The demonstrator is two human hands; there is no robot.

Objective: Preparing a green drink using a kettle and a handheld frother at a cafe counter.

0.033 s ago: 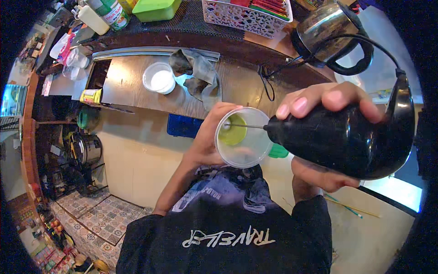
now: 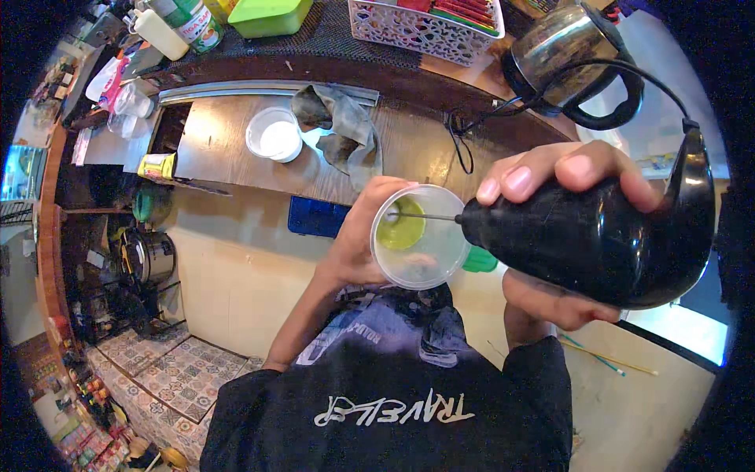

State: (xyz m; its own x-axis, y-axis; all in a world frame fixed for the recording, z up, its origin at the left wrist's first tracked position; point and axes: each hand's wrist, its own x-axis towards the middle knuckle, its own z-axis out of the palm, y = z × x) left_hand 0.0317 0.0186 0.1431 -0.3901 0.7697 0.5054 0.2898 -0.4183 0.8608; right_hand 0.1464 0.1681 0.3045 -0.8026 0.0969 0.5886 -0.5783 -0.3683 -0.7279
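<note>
My left hand (image 2: 359, 240) is wrapped round a clear plastic cup (image 2: 447, 253), its mouth tilted up toward the camera. A yellow-green liquid (image 2: 407, 232) lies in the bottom of the cup. Fingers of my right hand (image 2: 586, 169) curl over the top of a black corded milk frother (image 2: 574, 244), with the thumb side below it. The frother lies almost level, and its thin metal rod (image 2: 429, 217) reaches into the cup. At the rod's end the small whisk head sits in or just at the liquid; I cannot tell which.
On the wooden counter (image 2: 220, 145) stand a white tub (image 2: 274, 135) and a crumpled grey cloth (image 2: 346, 130). A kettle (image 2: 562, 59), a white basket of packets (image 2: 425, 35) and a green box (image 2: 267, 16) sit on the raised shelf. The frother's cord (image 2: 653, 75) arches past the kettle.
</note>
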